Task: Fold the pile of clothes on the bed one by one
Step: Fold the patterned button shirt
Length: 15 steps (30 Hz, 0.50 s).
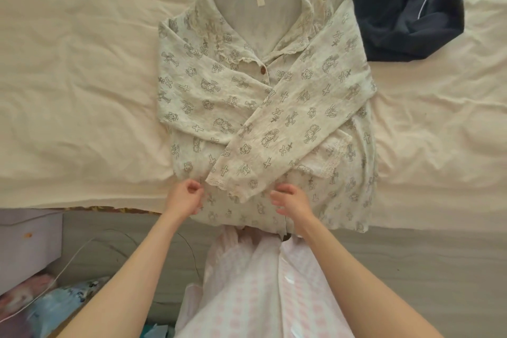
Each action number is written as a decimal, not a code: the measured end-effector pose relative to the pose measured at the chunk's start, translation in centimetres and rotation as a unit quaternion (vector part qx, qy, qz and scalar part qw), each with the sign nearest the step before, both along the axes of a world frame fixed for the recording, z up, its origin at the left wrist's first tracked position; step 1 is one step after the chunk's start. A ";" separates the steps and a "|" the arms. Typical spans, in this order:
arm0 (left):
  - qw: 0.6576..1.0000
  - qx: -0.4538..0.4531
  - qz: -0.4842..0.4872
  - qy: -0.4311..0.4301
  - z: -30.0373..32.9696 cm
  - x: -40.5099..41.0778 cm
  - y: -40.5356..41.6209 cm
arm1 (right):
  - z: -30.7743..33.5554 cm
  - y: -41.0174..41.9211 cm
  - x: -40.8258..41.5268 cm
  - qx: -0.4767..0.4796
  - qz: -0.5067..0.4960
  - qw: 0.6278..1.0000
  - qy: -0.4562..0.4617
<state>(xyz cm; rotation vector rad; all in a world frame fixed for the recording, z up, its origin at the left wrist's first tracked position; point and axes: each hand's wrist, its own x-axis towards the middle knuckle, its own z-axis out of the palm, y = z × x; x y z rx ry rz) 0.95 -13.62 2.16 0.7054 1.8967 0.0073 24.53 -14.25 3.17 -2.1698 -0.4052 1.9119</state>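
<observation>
A cream shirt (263, 96) printed with small crosses and figures lies face up on the bed (76, 90), collar away from me. Both sleeves are folded across its front, the right one on top with a lace cuff. The hem hangs over the bed's near edge. My left hand (185, 199) pinches the shirt's fabric near the lower left side. My right hand (292, 200) hovers over the lower part of the shirt with fingers loosely curled, holding nothing. A dark navy garment (406, 8) with white piping lies crumpled behind the shirt at the upper right.
The cream bedsheet spreads wide on both sides of the shirt. At the lower left stand a pale box (27, 250) and a white cable (65, 269) over colourful items on the floor. My pink-patterned clothing (260, 282) fills the bottom centre.
</observation>
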 end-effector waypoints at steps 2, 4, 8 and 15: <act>0.994 0.077 -0.004 0.084 -0.4 -0.6 -0.7 | -0.2 -0.8 1.8 0.013 0.008 0.998 -0.063; 0.979 0.150 0.023 0.134 -0.5 -1.2 -0.8 | -0.2 -1.2 4.2 0.065 0.015 0.986 -0.156; 0.984 0.151 0.073 0.067 -1.0 -1.2 -0.5 | -0.5 -1.5 10.1 0.131 0.017 0.932 -0.339; 0.984 0.065 0.154 -0.068 -2.3 0.4 -5.8 | -4.0 -3.7 17.4 0.105 0.118 0.919 -0.362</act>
